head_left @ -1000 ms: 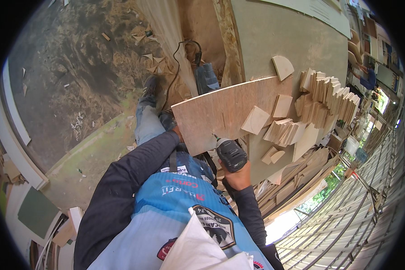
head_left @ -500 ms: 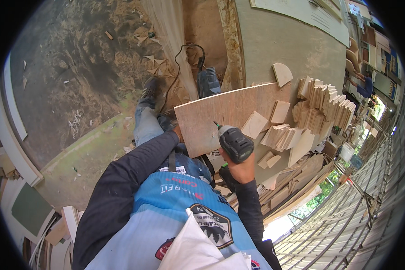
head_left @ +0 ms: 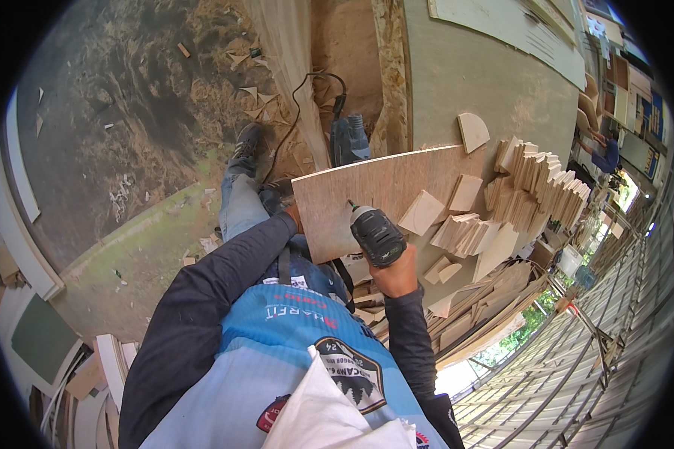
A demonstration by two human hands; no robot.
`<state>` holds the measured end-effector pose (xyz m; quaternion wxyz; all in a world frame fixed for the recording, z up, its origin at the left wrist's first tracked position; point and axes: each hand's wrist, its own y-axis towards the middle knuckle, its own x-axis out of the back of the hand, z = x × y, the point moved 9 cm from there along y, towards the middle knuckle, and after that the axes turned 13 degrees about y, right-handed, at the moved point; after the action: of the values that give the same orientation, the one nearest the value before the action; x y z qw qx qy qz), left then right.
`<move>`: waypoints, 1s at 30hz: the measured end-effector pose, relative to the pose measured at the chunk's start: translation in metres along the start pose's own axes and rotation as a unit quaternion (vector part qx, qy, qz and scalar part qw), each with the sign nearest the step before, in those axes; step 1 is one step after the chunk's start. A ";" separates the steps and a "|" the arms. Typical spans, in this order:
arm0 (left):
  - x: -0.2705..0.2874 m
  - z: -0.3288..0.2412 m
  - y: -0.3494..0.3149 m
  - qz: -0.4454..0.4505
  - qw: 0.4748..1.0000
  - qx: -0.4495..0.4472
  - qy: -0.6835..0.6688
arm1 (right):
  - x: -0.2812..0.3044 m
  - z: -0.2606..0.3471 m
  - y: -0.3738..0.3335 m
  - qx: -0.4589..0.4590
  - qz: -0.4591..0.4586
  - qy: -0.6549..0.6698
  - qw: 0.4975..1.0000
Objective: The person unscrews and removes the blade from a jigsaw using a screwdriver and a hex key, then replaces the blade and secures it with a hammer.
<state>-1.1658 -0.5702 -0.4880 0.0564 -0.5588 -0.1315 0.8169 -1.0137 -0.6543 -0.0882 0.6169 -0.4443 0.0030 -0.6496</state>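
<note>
A cordless drill [head_left: 377, 233], dark with a slim bit at its nose, is gripped in my right hand [head_left: 397, 273]. Its bit tip meets or hovers just over the face of a curved-edge plywood panel [head_left: 404, 176]; I cannot tell which. Against the panel's left edge is my left hand [head_left: 295, 217], its fingers hidden behind the wood. Right of the drill, a small pale wooden piece [head_left: 421, 212] and another cut piece [head_left: 466, 192] lie by the panel. A rounded wooden piece [head_left: 473, 132] rests at its far right corner.
Stacked thin wooden pieces [head_left: 535, 183] stand to the right. A corded blue power tool [head_left: 350, 138] sits beyond the panel, its black cable [head_left: 296, 105] looping left. Offcuts [head_left: 479, 299] are heaped at lower right. Sawdust and scraps cover the floor [head_left: 150, 97]. Another person [head_left: 606, 153] is far right.
My right hand has shifted slightly left with the drill, bringing the bit further left across the panel. My left hand stays at the panel's edge.
</note>
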 end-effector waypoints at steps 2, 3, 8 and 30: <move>-0.053 -0.013 -0.023 0.036 0.999 -0.007 -0.008 | 0.006 -0.001 0.005 -0.006 0.050 -0.090 0.995; -0.077 -0.019 -0.033 0.053 0.999 -0.006 -0.009 | 0.011 0.009 0.013 -0.016 0.073 -0.127 0.989; -0.118 -0.026 -0.046 0.161 0.985 0.003 -0.056 | 0.019 0.039 0.042 0.014 0.171 -0.297 0.939; -0.075 -0.019 -0.058 -0.270 0.957 0.038 0.100 | 0.004 0.010 0.005 -0.019 0.032 0.028 0.999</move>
<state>-1.1239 -0.5294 -0.4113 0.3089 -0.5785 -0.2402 0.7157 -1.0033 -0.6531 -0.0823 0.6284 -0.4375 0.0470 -0.6415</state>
